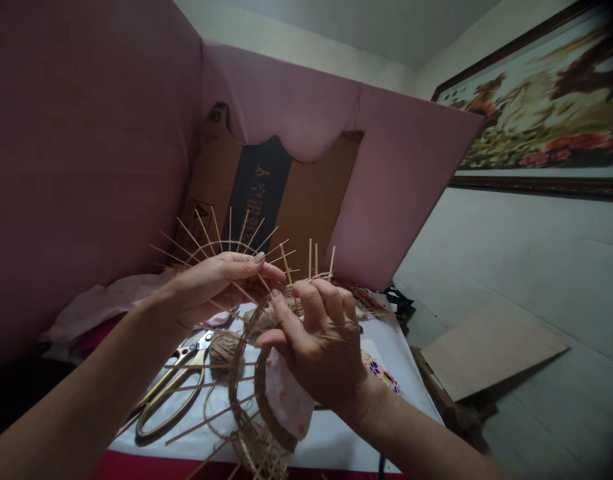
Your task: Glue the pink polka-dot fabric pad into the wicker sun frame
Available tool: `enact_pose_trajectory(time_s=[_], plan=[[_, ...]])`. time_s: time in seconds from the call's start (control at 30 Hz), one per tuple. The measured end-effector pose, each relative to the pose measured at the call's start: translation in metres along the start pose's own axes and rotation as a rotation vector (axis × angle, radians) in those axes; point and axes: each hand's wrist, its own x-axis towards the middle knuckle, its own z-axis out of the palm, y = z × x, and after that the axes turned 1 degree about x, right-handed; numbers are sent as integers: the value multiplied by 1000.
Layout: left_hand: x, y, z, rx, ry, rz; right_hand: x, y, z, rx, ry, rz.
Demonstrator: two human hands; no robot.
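A half-woven basket (236, 373) of brown twine has thin wooden sticks radiating from its rim, standing up in a fan at the back left and jutting out at the front left. My left hand (221, 277) pinches a stick at the far rim, thumb pressed against the fingers. My right hand (321, 340) curls its fingers over the rim, with the thumb inside the curve. White cloth with pink dots (286, 393) shows inside the weave. Left of the basket lie a ball of twine (225, 348) and large gold-handled scissors (171, 407). My fingers hide part of the rim.
The white-covered table (396, 387) has a red front edge. Behind it, a cut cardboard piece (306, 193) leans against a pink panel (386, 173). Crumpled pale cloth (101, 303) lies at the left. A flat board (491, 347) rests off the table's right side.
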Motion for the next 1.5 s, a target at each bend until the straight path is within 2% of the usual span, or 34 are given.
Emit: enact_pose_trajectory(time_s=[0.6, 0.93, 1.13, 1.23, 1.37, 1.5], plan=[[0, 0, 0, 13, 48, -6, 0, 1, 1, -17, 3, -26], [-1, 1, 2, 15, 35, 3, 2, 0, -1, -17, -6, -41], [-2, 3, 0, 15, 41, -26, 1, 0, 4, 96, 44, 29], [-1, 2, -4, 8, 32, -40, 0, 0, 6, 191, 29, 90], [0, 1, -7, 3, 10, -48, 0, 3, 0, 365, -8, 166], [0, 2, -6, -13, -20, -46, -1, 6, -6, 469, 64, 248]])
